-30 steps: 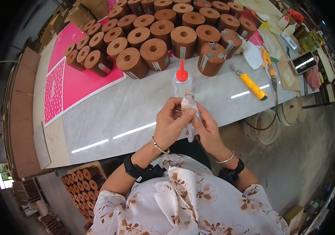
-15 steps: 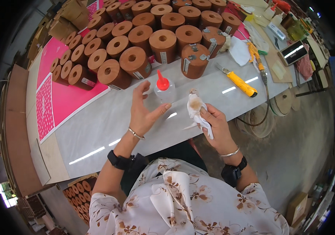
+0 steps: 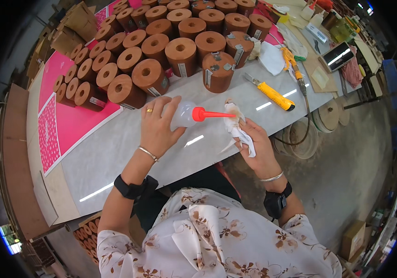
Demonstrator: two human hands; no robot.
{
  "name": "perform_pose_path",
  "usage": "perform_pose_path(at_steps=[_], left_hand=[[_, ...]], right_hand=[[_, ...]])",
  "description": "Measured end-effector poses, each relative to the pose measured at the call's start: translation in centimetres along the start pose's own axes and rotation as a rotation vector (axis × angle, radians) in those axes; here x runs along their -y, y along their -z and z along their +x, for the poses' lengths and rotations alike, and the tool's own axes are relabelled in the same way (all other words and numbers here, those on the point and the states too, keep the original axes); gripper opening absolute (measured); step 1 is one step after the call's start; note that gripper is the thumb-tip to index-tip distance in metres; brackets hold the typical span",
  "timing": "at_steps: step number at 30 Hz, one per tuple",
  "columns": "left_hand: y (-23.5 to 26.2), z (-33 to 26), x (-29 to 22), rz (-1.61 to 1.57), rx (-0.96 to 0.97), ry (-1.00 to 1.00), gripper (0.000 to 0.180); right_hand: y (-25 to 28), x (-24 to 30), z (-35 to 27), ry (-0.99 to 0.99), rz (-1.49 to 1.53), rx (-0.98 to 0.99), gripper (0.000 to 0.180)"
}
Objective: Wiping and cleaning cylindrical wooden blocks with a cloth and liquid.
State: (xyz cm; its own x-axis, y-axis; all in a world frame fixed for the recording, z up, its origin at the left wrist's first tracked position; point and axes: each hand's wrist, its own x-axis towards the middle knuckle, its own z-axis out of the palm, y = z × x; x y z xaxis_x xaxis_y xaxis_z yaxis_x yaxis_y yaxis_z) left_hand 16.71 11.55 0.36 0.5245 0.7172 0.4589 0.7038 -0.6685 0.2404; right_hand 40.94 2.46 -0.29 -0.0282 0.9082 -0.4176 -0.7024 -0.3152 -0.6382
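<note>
Pink sheet (image 3: 75, 125) on the far left of the bench (image 3: 129, 153), loads of brown wooden cylinders (image 3: 150, 76) lined up across it. Left hand (image 3: 157, 124) wrapped round a clear squeeze bottle (image 3: 183, 115), tipped sideways above the bench, red nozzle (image 3: 212, 114) pointing right and touching a crumpled white cloth (image 3: 236, 126). Right hand (image 3: 255, 141) clamped on that cloth, just off the bench's near edge. Hands close together but not touching. Further right, yellow utility knife (image 3: 272, 94) flat on the bench.
</note>
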Motion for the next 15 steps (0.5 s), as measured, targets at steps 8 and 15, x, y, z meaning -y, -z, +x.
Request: perform_pose_path(at_steps=[8,15], left_hand=[[3.4,0.2,0.2,0.246,-0.037,-0.045,0.073],[4.6,0.7,0.4,0.31,-0.067,-0.101,0.077]], right_hand=[[-0.1,-0.2,-0.1,-0.025,0.055,0.024,0.026],[0.6,-0.8,-0.3,-0.02,0.04,0.081,0.025]])
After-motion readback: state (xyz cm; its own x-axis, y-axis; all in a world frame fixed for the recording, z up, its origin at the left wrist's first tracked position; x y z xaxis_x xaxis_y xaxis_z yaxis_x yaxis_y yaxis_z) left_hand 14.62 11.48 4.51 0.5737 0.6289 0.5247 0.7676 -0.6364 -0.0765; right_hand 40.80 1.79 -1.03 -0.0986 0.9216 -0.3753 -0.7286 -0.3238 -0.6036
